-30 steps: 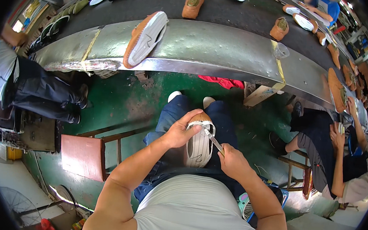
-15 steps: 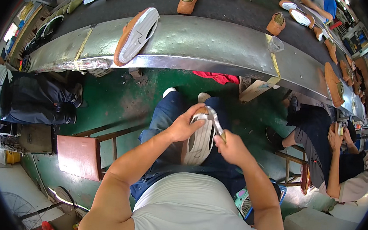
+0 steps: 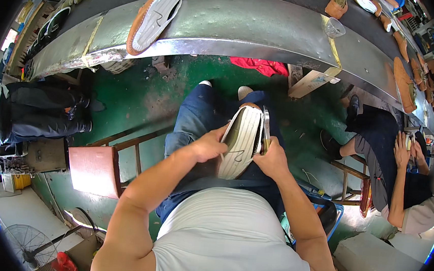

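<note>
On my lap lies a shoe (image 3: 241,150) with its white, striped sole turned up and its brown toe pointing away from me. A dark gap runs along each side of the sole, which seems not to lie flush against the upper. My left hand (image 3: 210,146) is closed on the shoe's left edge, thumb and fingers pinching it. In my right hand (image 3: 272,159), a shiny metal hand tool with a curved head (image 3: 266,125) stands along the shoe's right edge. Its exact kind is hard to make out, and my fingers cover most of its grip.
A metal-edged bench (image 3: 245,31) crosses ahead, bearing another sole-up shoe (image 3: 154,21), a clear cup (image 3: 334,27) and several brown shoes. A red-topped stool (image 3: 94,170) stands at left. One co-worker (image 3: 378,158) sits at right; another person's dark trousers (image 3: 45,114) show at left.
The tool has moved from over the shoe's toe to its right edge and now points away. My left hand has slid from the toe down to the left edge. The view has tilted downward.
</note>
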Demonstrator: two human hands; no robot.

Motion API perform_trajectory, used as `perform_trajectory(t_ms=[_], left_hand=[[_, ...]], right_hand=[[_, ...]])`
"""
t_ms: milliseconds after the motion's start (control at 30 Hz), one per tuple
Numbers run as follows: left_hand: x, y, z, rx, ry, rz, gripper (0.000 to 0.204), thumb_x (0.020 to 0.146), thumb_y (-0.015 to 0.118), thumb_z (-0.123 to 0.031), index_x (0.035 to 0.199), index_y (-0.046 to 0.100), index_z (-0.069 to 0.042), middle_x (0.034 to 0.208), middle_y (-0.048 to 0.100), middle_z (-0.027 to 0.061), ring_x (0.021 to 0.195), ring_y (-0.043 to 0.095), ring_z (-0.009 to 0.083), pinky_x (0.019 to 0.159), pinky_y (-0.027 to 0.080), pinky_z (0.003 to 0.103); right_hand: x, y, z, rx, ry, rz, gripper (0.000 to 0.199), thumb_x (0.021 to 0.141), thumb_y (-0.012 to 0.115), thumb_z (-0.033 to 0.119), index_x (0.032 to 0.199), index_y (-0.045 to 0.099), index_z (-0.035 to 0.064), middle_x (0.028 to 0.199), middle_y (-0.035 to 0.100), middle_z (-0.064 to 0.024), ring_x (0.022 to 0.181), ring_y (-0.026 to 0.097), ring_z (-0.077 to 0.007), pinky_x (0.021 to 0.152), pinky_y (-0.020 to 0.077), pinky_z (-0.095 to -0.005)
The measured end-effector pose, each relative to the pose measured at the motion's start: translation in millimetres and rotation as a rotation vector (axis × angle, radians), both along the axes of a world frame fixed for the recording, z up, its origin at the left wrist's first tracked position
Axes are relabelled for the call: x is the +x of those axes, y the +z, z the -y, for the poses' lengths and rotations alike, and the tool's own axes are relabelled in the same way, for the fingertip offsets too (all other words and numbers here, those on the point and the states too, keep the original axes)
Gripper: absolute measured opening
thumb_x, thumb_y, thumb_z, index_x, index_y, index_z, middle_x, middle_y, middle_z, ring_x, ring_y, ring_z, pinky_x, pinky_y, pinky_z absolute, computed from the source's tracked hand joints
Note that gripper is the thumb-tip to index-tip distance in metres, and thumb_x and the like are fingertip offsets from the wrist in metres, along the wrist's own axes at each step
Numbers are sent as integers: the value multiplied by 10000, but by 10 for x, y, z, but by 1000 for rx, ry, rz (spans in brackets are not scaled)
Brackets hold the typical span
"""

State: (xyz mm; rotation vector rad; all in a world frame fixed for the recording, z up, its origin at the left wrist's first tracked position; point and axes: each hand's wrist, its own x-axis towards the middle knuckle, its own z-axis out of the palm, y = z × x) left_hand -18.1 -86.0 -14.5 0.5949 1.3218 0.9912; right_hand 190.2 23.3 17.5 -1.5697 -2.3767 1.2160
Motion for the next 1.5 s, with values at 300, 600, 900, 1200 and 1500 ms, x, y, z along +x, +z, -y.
perform_trajectory(t_ms=[300, 600, 900, 1200, 1500], left_hand=[[217, -30, 317, 63, -126, -100, 1016, 754, 654, -12, 1605, 103, -70, 1520, 411, 112, 1398, 385, 197, 1158, 289, 313], [422, 171, 369, 56, -109, -145, 1037, 783, 641, -73, 1581, -16, 7, 1622, 214, 219, 1496, 254, 265, 1205, 213, 309], [616, -36, 484, 114, 415, 597, 688, 1012, 377, -317, 1588, 132, -32, 1584, 330, 128, 1427, 371, 247, 1176, 298, 356], [629, -574, 273, -74, 603, -351, 639, 1080, 286, -447, 1364, 527, 72, 1292, 619, 266, 1245, 575, 367, 1048, 432, 361], [722, -246, 205, -86, 481, -666, 549, 1073, 284, -343, 1319, 552, 68, 1233, 617, 310, 1198, 557, 468, 1026, 444, 455]], right_hand=[[585, 404, -155, -178, 91, -57, 229, 883, 638, 171, 1022, 580, -1, 866, 678, -209, 858, 657, -427, 774, 515, -472], [382, 707, -3, 410, 837, 136, 492, 855, 618, 79, 1309, 517, -80, 1061, 654, -203, 1037, 631, -392, 862, 524, -422], [-139, 886, -163, -187, 1056, 358, 239, 900, 616, 180, 971, 616, -49, 880, 680, -272, 869, 685, -391, 769, 539, -484], [61, 327, 462, -152, 613, 33, 258, 893, 645, 229, 978, 596, -10, 928, 670, -252, 895, 641, -441, 798, 500, -503], [178, 518, -23, 250, 728, 86, 458, 838, 623, 22, 1245, 501, -147, 1113, 617, -287, 1015, 626, -398, 913, 515, -432]])
